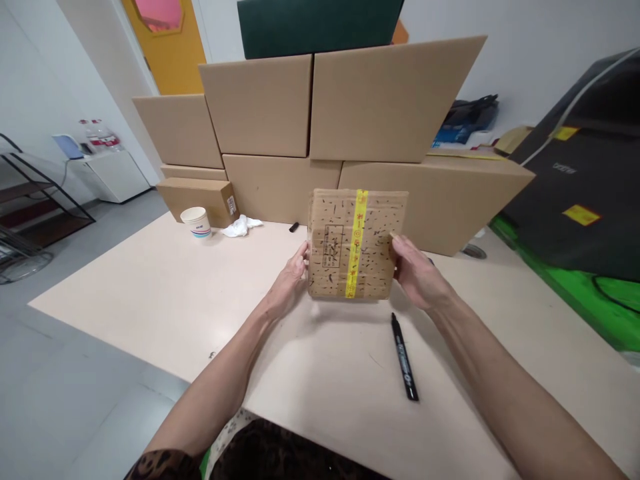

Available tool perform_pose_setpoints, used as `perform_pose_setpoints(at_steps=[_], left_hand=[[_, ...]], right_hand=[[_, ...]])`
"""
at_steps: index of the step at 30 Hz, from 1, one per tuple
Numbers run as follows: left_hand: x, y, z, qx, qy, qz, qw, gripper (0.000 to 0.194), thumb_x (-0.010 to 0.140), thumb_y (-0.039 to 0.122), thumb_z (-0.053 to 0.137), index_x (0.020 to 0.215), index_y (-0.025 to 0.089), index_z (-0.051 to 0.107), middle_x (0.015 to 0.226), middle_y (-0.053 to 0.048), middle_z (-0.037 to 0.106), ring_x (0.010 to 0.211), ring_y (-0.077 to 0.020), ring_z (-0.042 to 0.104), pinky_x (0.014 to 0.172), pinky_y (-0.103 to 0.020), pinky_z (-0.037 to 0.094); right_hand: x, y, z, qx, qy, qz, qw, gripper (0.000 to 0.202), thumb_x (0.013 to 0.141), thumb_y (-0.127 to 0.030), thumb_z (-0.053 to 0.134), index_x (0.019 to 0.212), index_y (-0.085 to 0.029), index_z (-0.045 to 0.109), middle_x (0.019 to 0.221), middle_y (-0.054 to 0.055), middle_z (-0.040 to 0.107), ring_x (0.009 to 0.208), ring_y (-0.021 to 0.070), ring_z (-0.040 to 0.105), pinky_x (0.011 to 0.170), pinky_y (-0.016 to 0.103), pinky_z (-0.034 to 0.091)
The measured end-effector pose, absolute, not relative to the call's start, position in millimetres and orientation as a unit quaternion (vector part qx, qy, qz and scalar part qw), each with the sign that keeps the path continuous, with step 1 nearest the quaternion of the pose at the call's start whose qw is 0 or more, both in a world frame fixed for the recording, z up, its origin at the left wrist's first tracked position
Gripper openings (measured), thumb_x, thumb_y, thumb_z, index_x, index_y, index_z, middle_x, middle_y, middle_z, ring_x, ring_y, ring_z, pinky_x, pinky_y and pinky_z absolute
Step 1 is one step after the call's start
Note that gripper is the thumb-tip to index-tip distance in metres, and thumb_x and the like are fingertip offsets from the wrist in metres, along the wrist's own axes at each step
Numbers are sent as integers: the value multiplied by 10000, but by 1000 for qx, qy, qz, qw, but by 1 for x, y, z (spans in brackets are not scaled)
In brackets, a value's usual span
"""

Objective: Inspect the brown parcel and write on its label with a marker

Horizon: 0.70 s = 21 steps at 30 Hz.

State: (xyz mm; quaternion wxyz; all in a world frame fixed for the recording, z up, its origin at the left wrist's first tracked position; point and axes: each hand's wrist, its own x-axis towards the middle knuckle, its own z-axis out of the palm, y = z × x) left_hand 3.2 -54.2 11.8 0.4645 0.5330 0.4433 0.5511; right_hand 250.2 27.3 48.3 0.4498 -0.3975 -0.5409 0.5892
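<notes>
Between my two hands a small cardboard box (377,267) is held up, its marked face toward me. Short dark strokes cover that face, along with a printed frame of text and a strip of yellow tape (357,243) with red print. My left hand (296,268) grips the box's left edge, and my right hand (417,270) grips the right edge with the thumb on the front. Behind the box, the fingers are mostly hidden. Below it on the table lies an uncapped black marker (405,360). Its black cap (294,227) rests farther back.
Large cardboard boxes (370,100) are stacked along the table's back, with a dark green box (320,27) on top. A paper cup (197,222), crumpled tissue (243,226) and a smaller carton (200,199) stand at the back left. Black equipment (590,173) is at the right.
</notes>
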Motion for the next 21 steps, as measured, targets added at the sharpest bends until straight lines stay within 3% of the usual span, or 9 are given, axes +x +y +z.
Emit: perform_pose_setpoints(at_steps=[6,11,17,21], left_hand=[[-1,-52,2,503,422,575,488,848,867,650,705,1602,362,394,1744,-43,257,1619,-365,177,1317,-547,165],[-2,-53,9,439,379,615,534,976,815,691,737,1627,319,342,1735,-78,283,1605,-387,226,1306,-566,188],[-10,-49,14,391,399,662,498,823,810,772,676,1477,301,575,1666,-62,427,1569,-372,313,1248,-536,326],[-12,-48,14,423,388,647,503,747,866,752,615,1452,289,603,1591,-75,527,1476,-367,448,1107,-507,487]], right_hand=[[244,28,45,-420,-489,641,417,395,904,-625,609,1193,-361,659,1354,2,707,1304,288,625,954,469,615],[241,23,47,-425,-473,671,381,322,972,-547,541,1195,-347,660,1291,20,738,1236,270,674,909,446,641],[243,20,50,-428,-481,667,375,379,928,-594,602,1213,-357,678,1284,42,743,1105,280,724,777,443,663],[245,20,48,-411,-500,671,362,475,890,-634,639,1288,-374,660,1215,51,768,952,271,753,710,444,656]])
